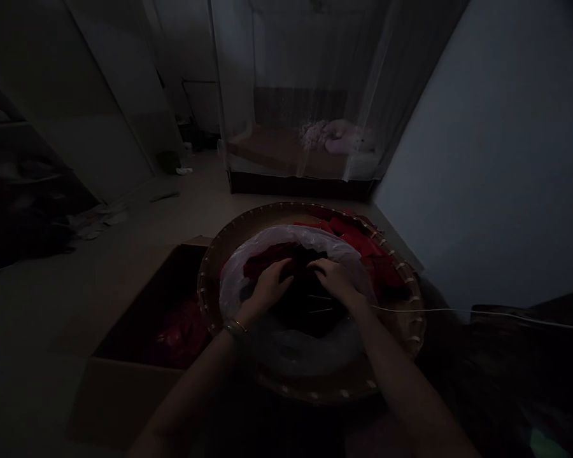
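Taking the round tray as the clock, over at nine o'clock sits an open cardboard box, glossy red material inside it, right up against the woven tray. Now the left hand, at ten o'clock, reaching in over the pale plastic bag, fingers bent, thumb apart from them; too dark to tell whether they grip anything. Dead centre, there's the dark mass in the bag's mouth, just below and between both sets of fingertips, its own long axis lost in shadow. Two thin pale strips show there, lying crosswise, nine to three, and the right hand is the nearer one, strips at its six o'clock! That right hand, at one o'clock, curves inward, thumb and fingers parted, any hold impossible to confirm. Red pieces crowd two o'clock; a white cord runs out at three.
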Demonstrator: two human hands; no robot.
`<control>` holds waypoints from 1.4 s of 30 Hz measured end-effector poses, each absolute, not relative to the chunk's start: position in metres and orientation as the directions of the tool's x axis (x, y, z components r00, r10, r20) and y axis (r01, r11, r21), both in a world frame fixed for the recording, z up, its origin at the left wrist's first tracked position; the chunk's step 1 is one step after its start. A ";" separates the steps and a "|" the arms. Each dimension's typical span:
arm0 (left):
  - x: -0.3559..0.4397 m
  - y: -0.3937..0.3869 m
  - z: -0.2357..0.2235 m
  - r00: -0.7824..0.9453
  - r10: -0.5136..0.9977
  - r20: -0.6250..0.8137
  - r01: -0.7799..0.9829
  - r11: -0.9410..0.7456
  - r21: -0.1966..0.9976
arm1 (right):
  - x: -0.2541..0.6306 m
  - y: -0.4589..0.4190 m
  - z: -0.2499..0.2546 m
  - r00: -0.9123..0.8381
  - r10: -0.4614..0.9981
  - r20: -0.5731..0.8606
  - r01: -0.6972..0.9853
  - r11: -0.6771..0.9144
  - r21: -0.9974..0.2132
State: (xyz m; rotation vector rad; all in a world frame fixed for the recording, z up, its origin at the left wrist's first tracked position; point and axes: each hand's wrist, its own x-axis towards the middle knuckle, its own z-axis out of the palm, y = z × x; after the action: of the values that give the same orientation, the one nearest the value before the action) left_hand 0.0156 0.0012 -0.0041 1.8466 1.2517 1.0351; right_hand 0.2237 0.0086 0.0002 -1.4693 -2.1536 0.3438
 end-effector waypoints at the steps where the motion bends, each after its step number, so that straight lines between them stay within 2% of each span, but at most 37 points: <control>1: 0.017 0.002 -0.005 0.234 0.933 0.273 0.453 -0.353 0.819 | 0.222 0.007 0.002 -0.304 0.906 0.294 0.748 0.418 -0.515; 4: 0.017 0.005 -0.008 0.249 0.936 0.247 0.517 -0.345 0.784 | 0.219 0.006 0.003 -0.257 0.880 0.399 0.647 0.463 -0.606; 6: 0.014 0.007 -0.012 0.207 0.958 0.196 0.505 -0.277 0.817 | 0.218 0.008 0.000 -0.131 0.881 0.454 0.617 0.431 -0.658; 9: 0.010 0.009 -0.016 0.104 0.988 0.117 0.427 -0.151 0.892 | 0.216 0.011 -0.006 0.011 0.896 0.444 0.615 0.344 -0.709; 13: 0.011 0.007 -0.015 0.058 0.998 0.022 0.283 -0.037 0.958 | 0.212 0.006 -0.005 0.035 0.895 0.445 0.678 0.306 -0.669; 20: 0.013 0.006 -0.014 0.051 0.998 -0.028 0.220 0.016 0.975 | 0.205 -0.007 0.009 0.036 0.849 0.527 0.696 0.357 -0.623; 23: 0.013 0.008 -0.014 0.082 0.997 -0.014 0.143 0.002 0.990 | 0.207 -0.004 0.009 0.103 0.878 0.467 0.662 0.290 -0.691; 26: 0.013 0.009 -0.014 0.045 0.997 -0.055 0.153 0.048 0.987 | 0.213 0.000 0.007 0.199 0.911 0.362 0.569 0.193 -0.800; 30: 0.008 0.010 -0.013 0.087 0.979 -0.182 0.228 0.158 0.961 | 0.224 0.007 0.005 0.332 0.914 0.234 0.345 0.113 -0.932; 33: 0.008 0.014 -0.009 0.069 0.987 -0.147 0.200 0.131 0.971 | 0.227 0.012 0.003 0.352 0.921 0.165 0.138 0.123 -0.983; 36: 0.017 0.021 -0.005 -0.004 0.997 -0.076 0.064 0.076 0.995 | 0.225 0.013 0.004 0.347 0.932 0.100 -0.060 0.129 -0.990; 38: 0.027 0.023 -0.004 0.023 0.996 -0.082 -0.129 0.084 0.988 | 0.221 0.010 0.006 0.293 0.955 0.050 -0.170 0.104 -0.980; 42: 0.042 0.019 -0.006 0.155 0.973 0.169 -0.365 -0.103 0.925 | 0.210 0.003 0.007 0.043 0.996 -0.080 -0.228 -0.069 -0.971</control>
State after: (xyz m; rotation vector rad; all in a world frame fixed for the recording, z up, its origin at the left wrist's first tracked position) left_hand 0.0423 0.0194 -0.0063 1.1153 0.7384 1.3205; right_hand 0.2102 0.0027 0.0072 -1.1161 -0.9662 1.3247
